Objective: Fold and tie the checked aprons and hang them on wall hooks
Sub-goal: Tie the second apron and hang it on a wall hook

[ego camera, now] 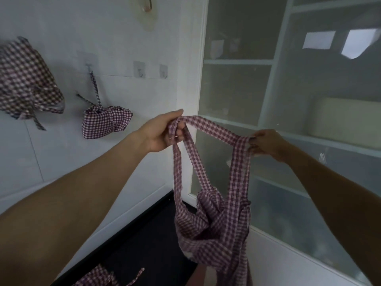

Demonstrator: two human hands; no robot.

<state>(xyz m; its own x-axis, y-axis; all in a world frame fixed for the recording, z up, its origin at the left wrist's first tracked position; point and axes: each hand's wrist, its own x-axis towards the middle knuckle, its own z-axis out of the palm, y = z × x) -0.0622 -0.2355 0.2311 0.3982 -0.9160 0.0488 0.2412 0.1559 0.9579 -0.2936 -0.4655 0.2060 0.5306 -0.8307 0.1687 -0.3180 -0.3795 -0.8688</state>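
Note:
A purple-and-white checked apron [214, 228] hangs bunched below my hands, its neck strap [214, 129] stretched between them. My left hand [162, 133] grips one end of the strap with curled fingers. My right hand [266, 144] pinches the other end. On the white wall, a folded, tied checked apron [105, 122] hangs by its strap from an adhesive hook [89, 65]. Another checked apron [26, 83] hangs further left. Two bare hooks [140, 69] [164, 71] are fixed to the wall to the right of them.
A frosted-glass cabinet [274, 96] with white frames fills the right side. A round hook [147, 5] sits high on the wall. Dark floor [144, 240] lies below, with more checked fabric [97, 277] at the bottom edge.

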